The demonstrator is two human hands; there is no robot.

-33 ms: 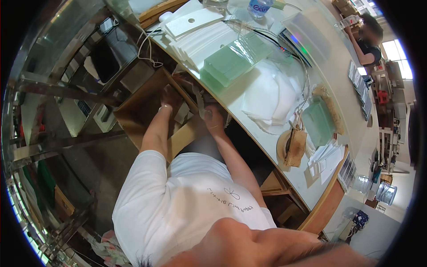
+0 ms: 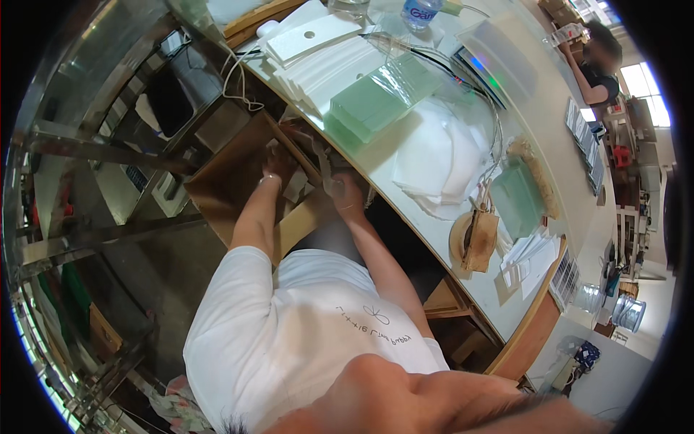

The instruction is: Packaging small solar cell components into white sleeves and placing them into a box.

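The bracelet (image 2: 270,176) on the left wrist could snag on the cardboard box (image 2: 230,168) if the arm pulls out at a slant, and the box could tip or drag along with it. The translucent plastic strip (image 2: 322,158) beside the right hand (image 2: 348,195) might bend or tear if it is tugged against the box's rim. The stack of green-tinted clear sheets (image 2: 383,98) lies near the edge of the counter (image 2: 481,293); a knock from an arm rising there could shift it.

The box sits open, lower than the counter and just beside its edge. The left forearm reaches forward, nearly straight, with the left hand (image 2: 278,165) down inside the box; shade hides whether its fingers are spread or gripping. The right forearm slants forward and inward below the counter edge. The right fingers appear curled at the strip's lower end, but whether they pinch it cannot be told.
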